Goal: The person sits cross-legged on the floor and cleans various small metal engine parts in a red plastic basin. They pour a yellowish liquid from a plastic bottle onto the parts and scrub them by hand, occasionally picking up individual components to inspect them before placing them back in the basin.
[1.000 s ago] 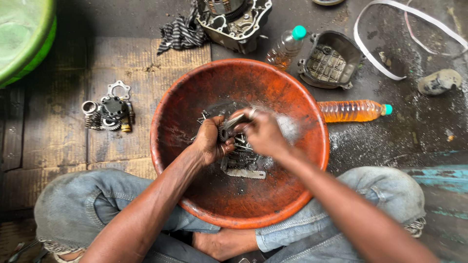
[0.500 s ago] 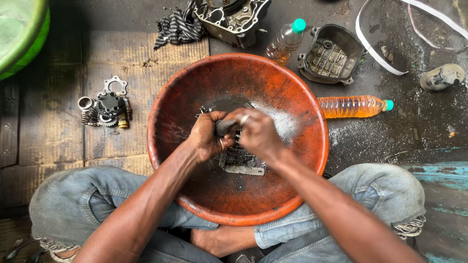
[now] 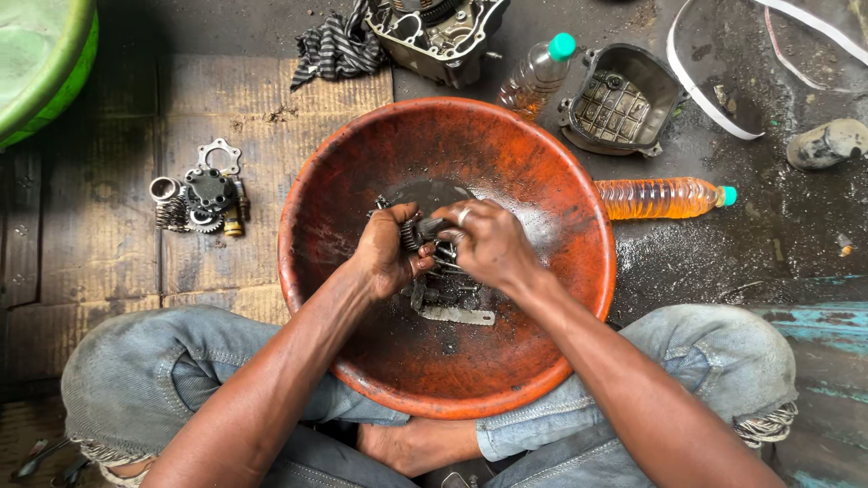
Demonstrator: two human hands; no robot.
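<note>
Grimy dark floor with flattened cardboard (image 3: 99, 235) laid over its left part fills the view from the head camera. At far left a green tub (image 3: 41, 63) is cut off by the frame edge. On the cardboard sits a small cluster of metal parts (image 3: 201, 197): a coiled spring, toothed gears and a flat gasket with holes.

At centre stands a wide, round orange basin (image 3: 362, 163), its inside scuffed and smeared with dark oil. The left hand (image 3: 391, 253) is curled tight around a small ridged metal gear piece (image 3: 413, 233) low in the basin; the right hand (image 3: 486, 244), a ring on one finger, closes over the same piece from the other side, so most of it is hidden. Beneath the hands lie bolts and a flat metal plate (image 3: 457, 315), hard to make out in the sludge.

Beyond the basin, a striped rag (image 3: 336, 50) and an engine casing (image 3: 438, 32) are clipped by the top edge. To the right stand a plastic bottle (image 3: 538, 74) of amber liquid, a ribbed metal cover (image 3: 619, 101), a second bottle (image 3: 665, 197) lying flat, and a white strap (image 3: 701, 90).
</note>
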